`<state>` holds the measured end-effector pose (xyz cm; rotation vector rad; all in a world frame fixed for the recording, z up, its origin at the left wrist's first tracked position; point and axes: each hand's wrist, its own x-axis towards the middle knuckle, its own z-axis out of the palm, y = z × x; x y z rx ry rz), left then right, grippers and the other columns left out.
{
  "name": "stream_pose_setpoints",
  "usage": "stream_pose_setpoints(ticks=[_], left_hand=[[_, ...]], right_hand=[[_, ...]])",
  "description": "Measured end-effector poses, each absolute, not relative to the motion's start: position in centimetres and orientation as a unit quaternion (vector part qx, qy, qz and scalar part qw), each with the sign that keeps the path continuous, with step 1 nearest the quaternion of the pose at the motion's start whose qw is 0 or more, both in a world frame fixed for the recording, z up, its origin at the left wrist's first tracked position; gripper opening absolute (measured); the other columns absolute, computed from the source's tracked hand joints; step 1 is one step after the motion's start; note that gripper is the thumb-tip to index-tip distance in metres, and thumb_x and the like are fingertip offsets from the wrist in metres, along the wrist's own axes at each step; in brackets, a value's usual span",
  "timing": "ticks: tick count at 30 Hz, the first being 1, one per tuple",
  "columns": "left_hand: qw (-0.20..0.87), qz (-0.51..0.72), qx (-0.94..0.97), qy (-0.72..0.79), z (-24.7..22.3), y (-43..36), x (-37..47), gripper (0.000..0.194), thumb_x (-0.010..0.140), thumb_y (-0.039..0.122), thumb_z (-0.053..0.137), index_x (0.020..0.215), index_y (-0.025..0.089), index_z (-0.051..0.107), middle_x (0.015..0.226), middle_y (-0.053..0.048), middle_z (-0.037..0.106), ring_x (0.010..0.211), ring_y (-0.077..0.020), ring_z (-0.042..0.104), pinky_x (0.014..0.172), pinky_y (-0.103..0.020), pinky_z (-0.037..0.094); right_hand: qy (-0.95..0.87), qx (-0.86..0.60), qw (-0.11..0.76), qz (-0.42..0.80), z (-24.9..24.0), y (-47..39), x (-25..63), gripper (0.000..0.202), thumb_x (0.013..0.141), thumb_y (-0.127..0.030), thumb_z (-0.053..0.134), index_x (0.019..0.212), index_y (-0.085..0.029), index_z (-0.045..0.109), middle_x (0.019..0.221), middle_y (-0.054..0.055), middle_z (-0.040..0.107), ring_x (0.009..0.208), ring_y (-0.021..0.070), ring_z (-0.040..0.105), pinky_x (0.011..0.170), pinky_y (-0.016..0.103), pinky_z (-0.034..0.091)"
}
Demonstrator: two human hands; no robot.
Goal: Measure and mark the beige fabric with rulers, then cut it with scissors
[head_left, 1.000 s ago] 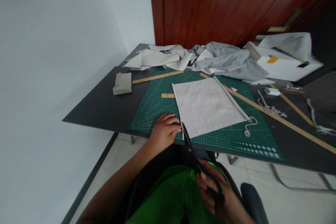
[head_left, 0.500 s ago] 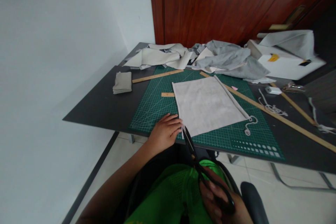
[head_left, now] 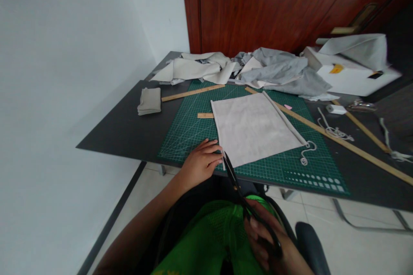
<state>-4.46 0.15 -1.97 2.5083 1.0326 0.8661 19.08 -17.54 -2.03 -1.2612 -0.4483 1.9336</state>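
A pale grey-white piece of fabric [head_left: 253,126] lies flat on the green cutting mat [head_left: 180,137], with a folded hem down each side. Flat at its lower left edge rests my left hand [head_left: 201,161], fingers stretched out and fingertips touching the hem. My right hand [head_left: 266,232] is wrapped round the handles of black scissors [head_left: 237,187]. The scissors' tips reach the fabric just right of my left fingertips, and the blades look nearly together. A white cord [head_left: 309,150] trails from the right hem's lower end.
A folded stack of beige cloth [head_left: 149,101] sits on the dark table [head_left: 119,137] at left. Heaped cloth [head_left: 274,68] and a white box [head_left: 351,73] line the back. A long wooden ruler [head_left: 355,150] runs diagonally on the right, near loose cord [head_left: 337,133].
The scissors' blades and handles have come closer together in my right hand. My left hand has hardly moved, and the fabric lies in the same place.
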Motion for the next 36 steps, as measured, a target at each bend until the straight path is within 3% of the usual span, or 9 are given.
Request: stream_pose_setpoints(ticks=[19, 36], left_hand=[[0.131, 0.324, 0.871, 0.346, -2.0, -0.2, -4.2, 0.019, 0.103, 0.019, 0.061, 0.111, 0.024, 0.077, 0.121, -0.003, 0.075, 0.132, -0.0239, 0.064, 0.122, -0.046, 0.046], [0.142, 0.321, 0.874, 0.336, -1.9, -0.2, -4.2, 0.019, 0.104, 0.022, 0.061, 0.114, 0.024, 0.077, 0.121, -0.003, 0.076, 0.127, -0.0221, 0.066, 0.122, -0.046, 0.046]], right_hand=[[-0.265, -0.553, 0.334, 0.716, 0.6, -16.1, 17.7, 0.094, 0.076, -0.072, 0.081, 0.147, -0.020, 0.048, 0.058, -0.011, 0.047, 0.044, 0.0075, 0.039, 0.040, 0.019, 0.031], [-0.255, -0.574, 0.340, 0.700, 1.1, -16.3, 17.1, 0.077, 0.079, -0.065, 0.082, 0.140, -0.027, 0.055, 0.067, -0.007, 0.054, 0.046, 0.0068, 0.040, 0.041, 0.018, 0.029]])
